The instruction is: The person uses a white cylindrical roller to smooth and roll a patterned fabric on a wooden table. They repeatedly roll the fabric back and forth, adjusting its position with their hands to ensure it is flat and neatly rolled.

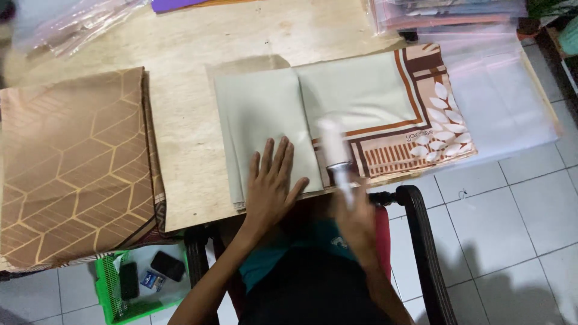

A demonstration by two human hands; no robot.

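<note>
A folded pale grey-green cloth [355, 90] with a brown, orange and white leaf-pattern border lies on the wooden table [186, 150]. My left hand [271, 183] rests flat on its folded left part, fingers spread, near the table's front edge. My right hand [355, 219] is blurred by motion just off the table's front edge and grips a slim white stick-like object [334, 150] that points up over the cloth.
A folded brown cloth with a gold hexagon pattern [75, 162] lies at the left. Stacks of cloths in clear plastic bags [445, 15] sit at the back right, with empty clear bags [506, 96] beside them. A dark chair arm [421, 241] and a green basket [114, 289] stand below on the tiled floor.
</note>
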